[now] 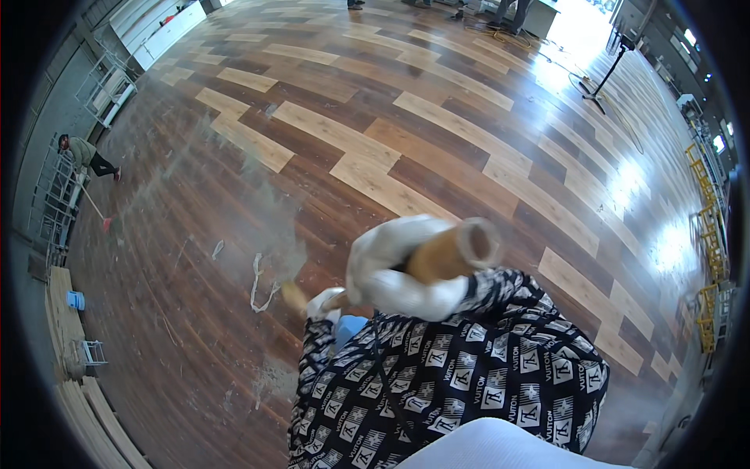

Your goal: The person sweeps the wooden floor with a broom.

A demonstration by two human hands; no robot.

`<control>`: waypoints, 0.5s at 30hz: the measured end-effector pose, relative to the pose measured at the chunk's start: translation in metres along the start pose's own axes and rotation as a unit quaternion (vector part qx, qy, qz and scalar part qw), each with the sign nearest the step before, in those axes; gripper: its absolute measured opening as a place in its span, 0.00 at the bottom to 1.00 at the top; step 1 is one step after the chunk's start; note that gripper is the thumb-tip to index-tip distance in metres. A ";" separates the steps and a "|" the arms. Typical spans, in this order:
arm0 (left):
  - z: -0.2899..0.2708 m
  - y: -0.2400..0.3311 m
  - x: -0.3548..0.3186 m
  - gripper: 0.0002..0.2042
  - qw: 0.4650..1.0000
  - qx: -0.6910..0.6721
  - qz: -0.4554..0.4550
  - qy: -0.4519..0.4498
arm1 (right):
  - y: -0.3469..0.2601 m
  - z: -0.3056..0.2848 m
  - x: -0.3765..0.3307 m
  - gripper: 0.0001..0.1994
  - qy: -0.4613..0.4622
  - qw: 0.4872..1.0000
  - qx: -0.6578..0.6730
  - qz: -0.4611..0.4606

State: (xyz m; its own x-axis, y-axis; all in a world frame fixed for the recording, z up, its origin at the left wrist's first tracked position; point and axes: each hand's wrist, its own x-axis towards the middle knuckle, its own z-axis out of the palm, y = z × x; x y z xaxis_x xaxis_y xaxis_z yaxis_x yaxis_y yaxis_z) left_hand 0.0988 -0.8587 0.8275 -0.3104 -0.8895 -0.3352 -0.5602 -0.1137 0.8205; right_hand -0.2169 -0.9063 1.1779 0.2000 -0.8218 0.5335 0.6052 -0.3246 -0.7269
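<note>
My right hand (394, 266), in a white glove, wraps round a brown pole (439, 258) whose thick, hollow round end points up to the right. Lower and to the left is my left hand (322, 303), also gloved in white and closed on what looks like the same pole's thinner part. Past the left glove a blurred yellowish piece (294, 298) shows; whether it belongs to the pole I cannot tell. The pole's lower end is hidden or smeared by motion. A light blue thing (349, 331) peeks out beside my left sleeve, mostly covered by my black-and-white patterned clothing.
Dust and pale strips (262, 285) lie on the wood-plank floor (359, 187). At the far left a person (80, 152) bends with a red-headed broom (106, 223) near metal racks. Boards (101, 422) line the left edge. Yellow frames (707, 234) stand right, a tripod (605, 78) far right.
</note>
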 end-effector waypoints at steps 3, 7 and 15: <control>-0.032 -0.033 -0.044 0.11 0.988 0.100 -0.116 0.025 | 0.032 0.001 -0.017 0.09 0.049 0.962 -0.041 0.267; -0.049 -0.023 -0.039 0.13 0.933 0.282 -0.216 -0.056 | 0.086 -0.046 -0.050 0.13 0.143 0.976 0.012 0.164; -0.005 0.126 0.063 0.12 0.982 0.121 0.135 0.046 | -0.053 -0.087 -0.024 0.26 0.054 0.989 -0.003 -0.140</control>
State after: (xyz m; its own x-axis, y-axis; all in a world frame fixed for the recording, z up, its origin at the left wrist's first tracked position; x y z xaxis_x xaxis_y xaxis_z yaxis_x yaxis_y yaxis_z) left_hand 0.0128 -0.9312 0.9118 -0.4085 -0.9103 -0.0671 -0.6366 0.2315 0.7356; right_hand -0.3204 -0.9100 1.1661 -0.0589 -0.7448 0.6647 0.6199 -0.5492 -0.5604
